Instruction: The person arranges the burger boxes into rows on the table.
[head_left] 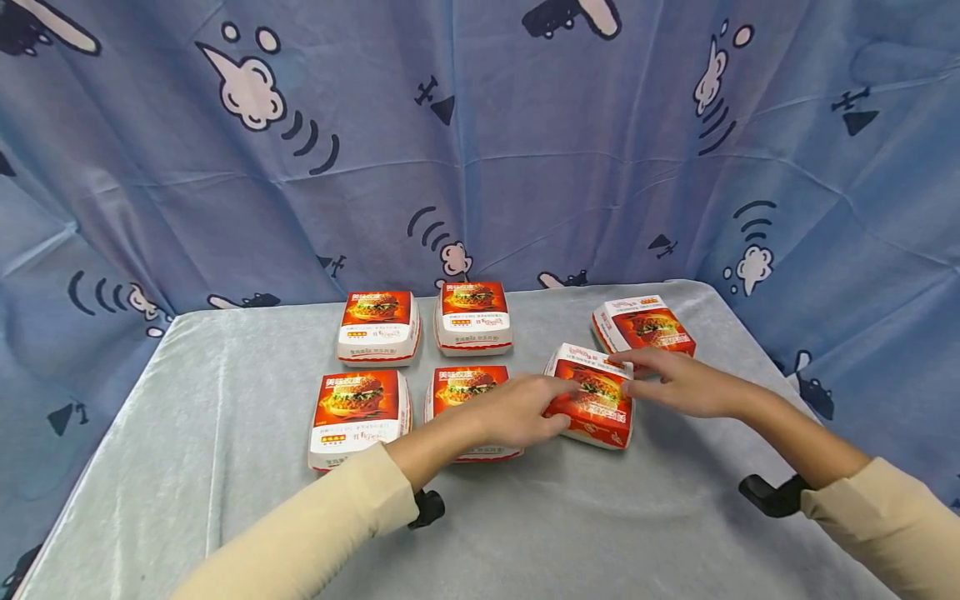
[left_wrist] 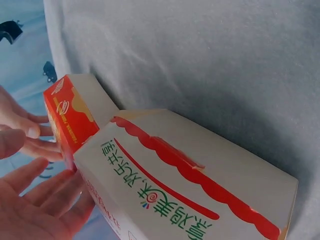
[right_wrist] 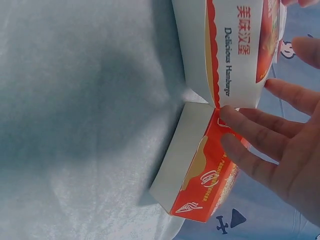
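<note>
Both hands are at a red-and-white hamburger box [head_left: 588,396] that sits turned at an angle on the table. My left hand [head_left: 517,408] reaches across the front middle hamburger box [head_left: 468,385], partly covering it, with fingertips over the angled box's left side. On the other side, my right hand [head_left: 678,379] has its fingers extended at the angled box's right edge. In the right wrist view, the spread fingers [right_wrist: 262,135] lie near the corner between that box and the back right hamburger box [head_left: 648,323]. Neither hand is curled round a box.
Two hamburger boxes stand at the back left, one of them [head_left: 378,327] behind the front left box [head_left: 360,417]. Grey cloth covers the table [head_left: 600,517]. A patterned blue curtain [head_left: 480,142] hangs along the far edge.
</note>
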